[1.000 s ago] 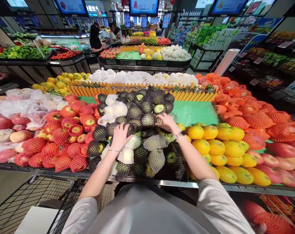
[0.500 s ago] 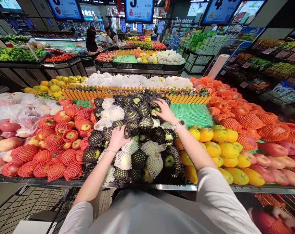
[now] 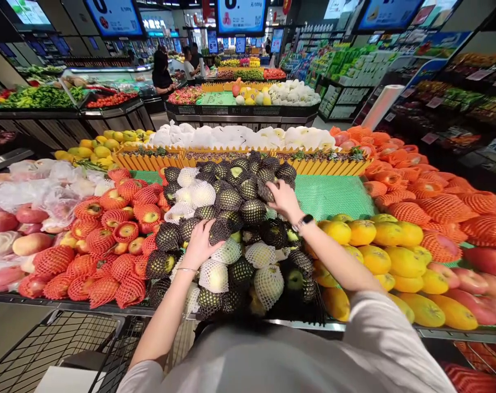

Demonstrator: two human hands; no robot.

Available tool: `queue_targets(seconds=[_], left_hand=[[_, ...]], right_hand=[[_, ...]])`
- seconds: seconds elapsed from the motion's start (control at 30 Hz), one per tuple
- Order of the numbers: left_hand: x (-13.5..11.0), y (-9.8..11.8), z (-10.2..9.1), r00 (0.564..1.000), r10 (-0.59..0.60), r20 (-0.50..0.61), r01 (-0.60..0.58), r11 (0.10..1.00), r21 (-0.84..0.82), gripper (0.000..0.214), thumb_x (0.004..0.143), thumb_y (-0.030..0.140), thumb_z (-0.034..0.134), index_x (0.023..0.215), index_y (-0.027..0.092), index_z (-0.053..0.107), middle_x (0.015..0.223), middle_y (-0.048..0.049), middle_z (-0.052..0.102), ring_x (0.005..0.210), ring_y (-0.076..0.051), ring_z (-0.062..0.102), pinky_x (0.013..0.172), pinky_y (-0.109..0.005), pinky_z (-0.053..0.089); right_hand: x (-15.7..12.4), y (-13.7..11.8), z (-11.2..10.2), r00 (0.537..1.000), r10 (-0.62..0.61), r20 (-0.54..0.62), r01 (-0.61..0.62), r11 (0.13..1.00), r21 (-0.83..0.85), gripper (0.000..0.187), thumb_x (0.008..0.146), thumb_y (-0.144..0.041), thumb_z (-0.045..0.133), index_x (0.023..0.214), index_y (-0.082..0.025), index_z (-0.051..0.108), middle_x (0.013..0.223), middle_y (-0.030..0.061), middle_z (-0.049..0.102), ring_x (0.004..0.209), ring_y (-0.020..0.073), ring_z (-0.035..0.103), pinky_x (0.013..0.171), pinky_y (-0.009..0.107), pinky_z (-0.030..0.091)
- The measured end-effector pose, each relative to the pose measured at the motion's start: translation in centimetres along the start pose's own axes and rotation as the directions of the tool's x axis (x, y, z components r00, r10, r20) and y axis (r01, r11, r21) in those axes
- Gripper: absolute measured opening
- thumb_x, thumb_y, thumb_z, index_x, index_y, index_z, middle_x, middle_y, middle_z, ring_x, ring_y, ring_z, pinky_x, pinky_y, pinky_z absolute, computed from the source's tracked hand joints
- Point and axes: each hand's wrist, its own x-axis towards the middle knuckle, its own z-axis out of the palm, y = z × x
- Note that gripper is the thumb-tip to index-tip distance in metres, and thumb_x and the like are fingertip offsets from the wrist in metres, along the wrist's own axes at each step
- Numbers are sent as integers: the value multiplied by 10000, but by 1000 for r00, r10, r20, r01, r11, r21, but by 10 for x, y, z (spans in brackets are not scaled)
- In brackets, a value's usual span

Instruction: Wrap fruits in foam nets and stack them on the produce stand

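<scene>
A heap of green fruit in black and white foam nets lies in front of me, with a black-netted one [image 3: 228, 199] near its middle. My left hand [image 3: 199, 244] rests in the heap, its fingers curled round another black-netted fruit [image 3: 220, 231]. Farther back on the right side, my right hand [image 3: 285, 202] grips a black-netted green fruit [image 3: 266, 191] between thumb and fingers. Several white-netted fruits [image 3: 269, 283] sit at the front of the heap. One green fruit [image 3: 294, 277] shows through an opened black net.
Red-netted apples [image 3: 99, 242] lie left of the heap, yellow papayas [image 3: 406, 262] right. Behind runs a low yellow fence [image 3: 149, 159]. Green matting [image 3: 330, 196] shows at the back right. A shopping cart [image 3: 76, 338] stands at lower left. Other people stand farther off.
My right hand has come slightly towards me, and its fingers have closed round a black-netted fruit. The left hand stays on its fruit. The whole view has shifted a little.
</scene>
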Motion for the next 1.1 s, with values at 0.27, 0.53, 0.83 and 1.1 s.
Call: queue_targets(seconds=[0.27,0.53,0.83,1.1], left_hand=[[28,18,-21,995,-59,78,47,988,147,506,965,489,401,1307,139,532,1300,-168,566,1191,-336,509,1018,-507,421],[77,15,-37,993,-95,-69,104,983,153,564,959,509,405,1379,139,481,1400,-185,492,1298,-343,423,1088,-486,352],[155,20,11,972,61,227,-100,981,165,473,917,418,517,1293,132,549,1195,-178,603,1130,-326,558,1008,-453,412],[165,22,42,978,78,194,-119,971,210,482,874,468,573,1243,158,573,1351,-220,511,1304,-445,384,1063,-635,267]], right_hand=[[-51,28,6,970,11,244,-16,1000,18,484,924,-448,501,1334,-191,527,1048,142,671,858,281,670,746,361,510],[18,-7,-18,995,8,-102,0,997,79,526,1008,-442,252,1384,-145,469,1433,174,470,1317,304,438,1044,462,390],[59,-51,31,977,202,-67,-193,974,122,399,985,-309,307,1189,-118,593,1183,203,605,1036,300,607,900,430,464],[36,-39,35,939,342,-24,-337,934,117,592,1008,-370,106,1208,-43,557,989,261,650,960,332,631,837,445,477]])
